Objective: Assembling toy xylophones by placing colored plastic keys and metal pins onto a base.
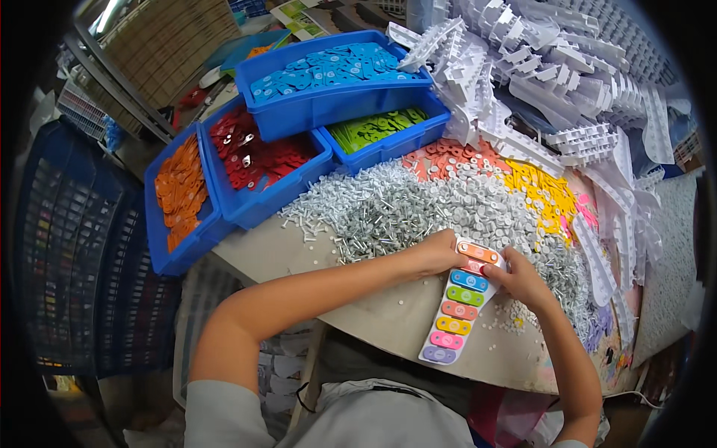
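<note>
A toy xylophone with a white tapering frame and a row of coloured bars lies tilted near the table's front edge. My left hand is closed around the left side of its far end, by the orange bar. From the right, my right hand grips the same end, its thumb pressing near a salmon-coloured bar that the fingers partly cover. Just beyond my hands spreads a heap of silvery metal pins, beside a heap of small white round caps.
At left stand blue bins of orange bars, red bars and green bars; a bin of blue bars rests on top. Loose yellow bars lie at right. White xylophone frames pile up behind.
</note>
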Demonstrator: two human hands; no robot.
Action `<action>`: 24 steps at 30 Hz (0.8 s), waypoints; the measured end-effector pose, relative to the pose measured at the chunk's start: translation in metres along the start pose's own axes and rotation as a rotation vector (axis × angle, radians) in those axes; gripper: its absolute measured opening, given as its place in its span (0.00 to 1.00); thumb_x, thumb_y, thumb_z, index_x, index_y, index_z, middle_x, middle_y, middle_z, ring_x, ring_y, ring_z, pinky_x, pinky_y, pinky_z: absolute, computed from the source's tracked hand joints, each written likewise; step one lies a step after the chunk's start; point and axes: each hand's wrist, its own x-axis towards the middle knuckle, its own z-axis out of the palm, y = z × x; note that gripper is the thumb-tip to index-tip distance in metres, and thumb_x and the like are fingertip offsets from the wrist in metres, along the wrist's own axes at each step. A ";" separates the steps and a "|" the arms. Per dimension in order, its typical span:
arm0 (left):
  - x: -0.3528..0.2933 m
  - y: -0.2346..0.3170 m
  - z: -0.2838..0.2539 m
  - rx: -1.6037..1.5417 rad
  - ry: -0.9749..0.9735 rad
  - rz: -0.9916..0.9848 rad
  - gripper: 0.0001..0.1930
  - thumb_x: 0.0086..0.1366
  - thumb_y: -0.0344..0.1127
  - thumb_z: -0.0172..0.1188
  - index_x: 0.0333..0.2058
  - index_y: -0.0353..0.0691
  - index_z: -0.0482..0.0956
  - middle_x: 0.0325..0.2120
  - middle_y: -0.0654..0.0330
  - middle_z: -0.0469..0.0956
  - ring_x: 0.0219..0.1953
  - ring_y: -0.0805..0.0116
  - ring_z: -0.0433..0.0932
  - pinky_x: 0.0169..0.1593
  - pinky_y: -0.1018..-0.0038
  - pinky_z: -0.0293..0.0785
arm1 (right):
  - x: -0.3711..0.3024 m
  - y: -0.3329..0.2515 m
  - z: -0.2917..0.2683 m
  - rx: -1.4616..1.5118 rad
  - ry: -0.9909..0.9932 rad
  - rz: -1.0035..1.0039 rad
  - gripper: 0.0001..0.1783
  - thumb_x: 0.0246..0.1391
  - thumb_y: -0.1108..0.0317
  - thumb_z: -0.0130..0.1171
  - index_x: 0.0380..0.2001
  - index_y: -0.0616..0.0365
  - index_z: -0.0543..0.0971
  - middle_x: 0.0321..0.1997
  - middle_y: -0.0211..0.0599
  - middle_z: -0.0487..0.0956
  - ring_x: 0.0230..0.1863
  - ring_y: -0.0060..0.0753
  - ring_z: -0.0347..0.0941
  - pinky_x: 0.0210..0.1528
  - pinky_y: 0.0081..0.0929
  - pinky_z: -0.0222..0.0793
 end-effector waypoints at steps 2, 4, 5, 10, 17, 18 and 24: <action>0.001 -0.006 0.002 0.067 0.070 0.023 0.14 0.63 0.38 0.71 0.34 0.41 0.72 0.25 0.64 0.75 0.24 0.77 0.71 0.24 0.76 0.64 | -0.003 -0.006 0.001 0.009 -0.001 0.029 0.28 0.59 0.48 0.72 0.44 0.61 0.75 0.29 0.38 0.81 0.26 0.25 0.77 0.26 0.26 0.71; -0.001 -0.010 0.000 0.037 0.059 0.061 0.15 0.63 0.39 0.71 0.37 0.39 0.73 0.25 0.63 0.75 0.25 0.76 0.71 0.25 0.75 0.65 | -0.003 -0.001 0.005 -0.030 0.055 -0.010 0.28 0.59 0.48 0.72 0.45 0.61 0.75 0.28 0.38 0.81 0.25 0.25 0.77 0.26 0.26 0.71; -0.001 -0.011 0.000 0.009 0.041 0.097 0.16 0.63 0.40 0.72 0.40 0.37 0.75 0.24 0.63 0.74 0.25 0.75 0.71 0.26 0.75 0.66 | -0.005 0.002 0.007 -0.065 0.114 -0.044 0.28 0.58 0.48 0.73 0.46 0.60 0.75 0.28 0.38 0.81 0.25 0.25 0.77 0.27 0.26 0.71; -0.068 -0.013 -0.016 0.204 0.433 0.316 0.17 0.70 0.40 0.67 0.51 0.36 0.78 0.27 0.59 0.78 0.28 0.73 0.76 0.32 0.71 0.72 | -0.048 0.003 0.036 -0.009 0.443 -0.188 0.18 0.63 0.59 0.67 0.48 0.58 0.75 0.21 0.31 0.75 0.21 0.21 0.69 0.25 0.25 0.63; -0.131 -0.092 -0.132 0.893 1.049 0.480 0.08 0.66 0.34 0.66 0.37 0.35 0.85 0.33 0.49 0.83 0.38 0.51 0.82 0.43 0.61 0.76 | -0.147 0.061 0.078 -0.114 0.909 -0.167 0.07 0.65 0.72 0.61 0.31 0.61 0.81 0.23 0.39 0.76 0.23 0.32 0.70 0.28 0.32 0.65; -0.133 -0.104 -0.139 0.969 1.029 0.470 0.07 0.65 0.32 0.67 0.38 0.35 0.86 0.34 0.51 0.83 0.37 0.52 0.82 0.43 0.61 0.76 | -0.147 0.072 0.085 -0.149 0.956 -0.239 0.05 0.63 0.72 0.63 0.32 0.61 0.81 0.26 0.42 0.78 0.25 0.39 0.73 0.29 0.36 0.67; -0.140 -0.116 -0.141 1.103 0.994 0.463 0.07 0.66 0.30 0.66 0.39 0.34 0.85 0.35 0.51 0.81 0.41 0.50 0.78 0.47 0.58 0.73 | -0.173 0.100 0.044 -0.337 1.125 -0.124 0.03 0.57 0.75 0.65 0.34 0.61 0.82 0.34 0.43 0.80 0.39 0.49 0.75 0.45 0.42 0.70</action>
